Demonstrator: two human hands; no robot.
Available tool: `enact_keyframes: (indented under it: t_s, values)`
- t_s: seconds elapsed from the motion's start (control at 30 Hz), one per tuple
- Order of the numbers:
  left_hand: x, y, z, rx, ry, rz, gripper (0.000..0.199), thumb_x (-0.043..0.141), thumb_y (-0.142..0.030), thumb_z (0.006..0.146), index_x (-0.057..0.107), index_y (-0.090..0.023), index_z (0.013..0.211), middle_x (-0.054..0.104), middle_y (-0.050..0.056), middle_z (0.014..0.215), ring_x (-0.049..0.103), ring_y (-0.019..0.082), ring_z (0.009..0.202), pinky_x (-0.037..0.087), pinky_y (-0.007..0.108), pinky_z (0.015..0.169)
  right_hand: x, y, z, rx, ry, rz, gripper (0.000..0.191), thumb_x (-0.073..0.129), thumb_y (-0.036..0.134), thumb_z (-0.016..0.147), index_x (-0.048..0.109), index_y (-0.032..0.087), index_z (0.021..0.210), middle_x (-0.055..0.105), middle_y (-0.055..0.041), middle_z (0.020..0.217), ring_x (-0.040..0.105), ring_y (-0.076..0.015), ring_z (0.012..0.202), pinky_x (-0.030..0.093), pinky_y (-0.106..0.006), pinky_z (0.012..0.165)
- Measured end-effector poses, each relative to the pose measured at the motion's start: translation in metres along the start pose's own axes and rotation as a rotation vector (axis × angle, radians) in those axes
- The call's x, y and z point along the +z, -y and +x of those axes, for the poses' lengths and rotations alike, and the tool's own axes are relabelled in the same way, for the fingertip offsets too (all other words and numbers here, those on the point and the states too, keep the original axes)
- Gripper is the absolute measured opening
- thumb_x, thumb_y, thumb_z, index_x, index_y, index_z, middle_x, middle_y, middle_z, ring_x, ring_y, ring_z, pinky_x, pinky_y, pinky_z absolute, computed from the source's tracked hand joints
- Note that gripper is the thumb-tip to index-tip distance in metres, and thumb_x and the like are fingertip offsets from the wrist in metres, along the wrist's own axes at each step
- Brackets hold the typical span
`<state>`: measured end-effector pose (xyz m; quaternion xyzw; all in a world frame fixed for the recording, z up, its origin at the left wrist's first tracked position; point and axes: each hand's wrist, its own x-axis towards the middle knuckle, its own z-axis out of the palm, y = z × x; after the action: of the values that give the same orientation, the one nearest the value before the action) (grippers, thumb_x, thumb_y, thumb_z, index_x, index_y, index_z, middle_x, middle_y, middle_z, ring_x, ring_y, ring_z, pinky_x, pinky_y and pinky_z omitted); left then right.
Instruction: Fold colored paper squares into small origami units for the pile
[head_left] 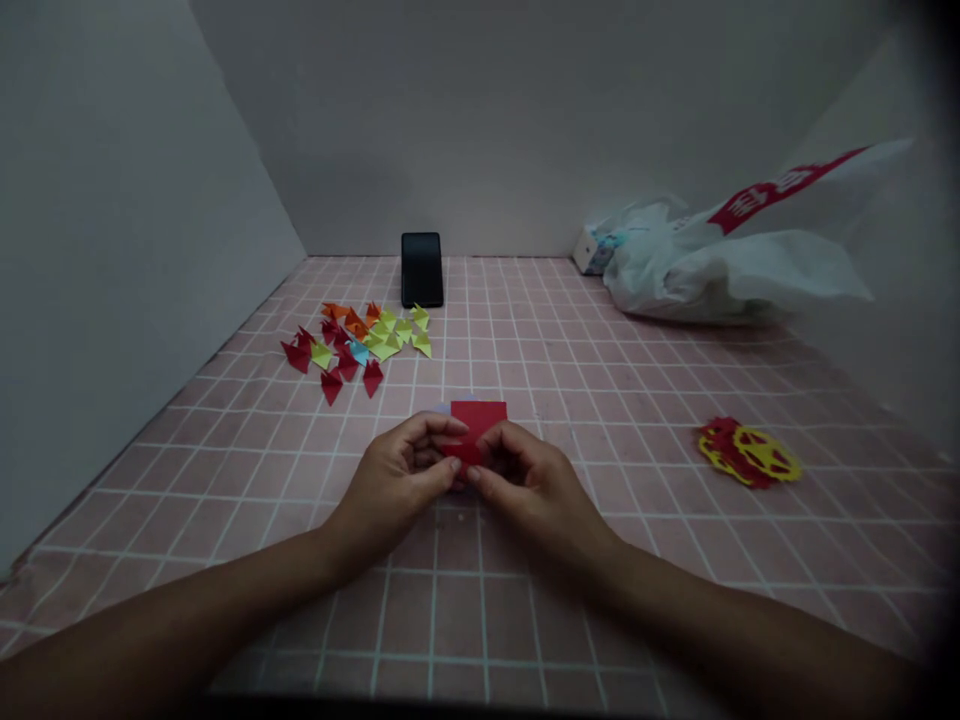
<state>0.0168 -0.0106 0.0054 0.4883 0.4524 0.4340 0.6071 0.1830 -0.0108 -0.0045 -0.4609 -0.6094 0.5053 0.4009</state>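
A small sheet of red paper (pixel 480 414) is held up in front of me between both hands. My left hand (pixel 409 460) pinches its left side, the thumb in front near the lower edge. My right hand (pixel 529 470) grips the lower right part, its thumb tip close to the left thumb. Fingers cover the paper's bottom, so I cannot tell how it is folded there. Behind it, a bit of pale lilac paper (pixel 444 408) shows at the upper left, mostly hidden.
Several folded paper pieces (pixel 373 377) in red, orange, yellow and blue lie at the back left. A dark phone (pixel 421 270) leans near the wall. Red and yellow paper cut-outs (pixel 765 455) lie at right. A white plastic bag (pixel 675 270) and a small box (pixel 592 252) occupy the back right.
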Motion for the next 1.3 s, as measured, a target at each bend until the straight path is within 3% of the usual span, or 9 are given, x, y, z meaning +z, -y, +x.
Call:
enact_keyframes:
  t_s: [0.3,0.6,0.9,1.3]
  values:
    - [-0.0016,-0.001,-0.0015,-0.041,0.106,-0.061,0.023,0.068,-0.019,0.079,0.061,-0.015,0.101,0.069,0.004,0.094,0.066,0.013,0.078,0.055,0.026,0.072,-0.0008,-0.0002,-0.0027,-0.111,-0.003,0.046,0.005,0.06,0.015,0.082,0.062,0.019,0.082,0.062,0.001,0.075,0.056,-0.0131,0.068,0.043,-0.026,0.064]
    - [-0.0043,-0.0023,-0.0007,-0.045,0.11,-0.082,0.025,0.068,-0.017,0.079,0.06,-0.015,0.103,0.069,0.001,0.084,0.066,0.011,0.074,0.055,0.023,0.07,-0.0026,-0.0025,-0.003,-0.222,0.008,-0.04,0.012,0.056,0.012,0.085,0.066,0.019,0.084,0.066,-0.002,0.08,0.061,-0.0156,0.075,0.047,-0.029,0.069]
    - [-0.0067,-0.0031,-0.0018,-0.038,0.123,-0.047,0.02,0.063,-0.022,0.085,0.06,-0.013,0.102,0.068,0.001,0.076,0.064,0.011,0.067,0.055,0.023,0.066,-0.0072,-0.004,0.0007,-0.48,0.045,-0.23,0.018,0.053,0.005,0.085,0.062,0.02,0.081,0.063,-0.0011,0.078,0.058,-0.0151,0.074,0.045,-0.03,0.068]
    - [-0.0085,0.0003,0.0018,-0.123,0.089,-0.133,0.021,0.068,-0.027,0.083,0.06,-0.014,0.098,0.066,-0.001,0.074,0.063,0.009,0.063,0.054,0.022,0.065,-0.0082,-0.0039,0.0035,-0.558,0.09,-0.237,0.02,0.05,0.003,0.086,0.056,0.021,0.079,0.06,-0.0007,0.076,0.056,-0.0144,0.072,0.044,-0.028,0.066]
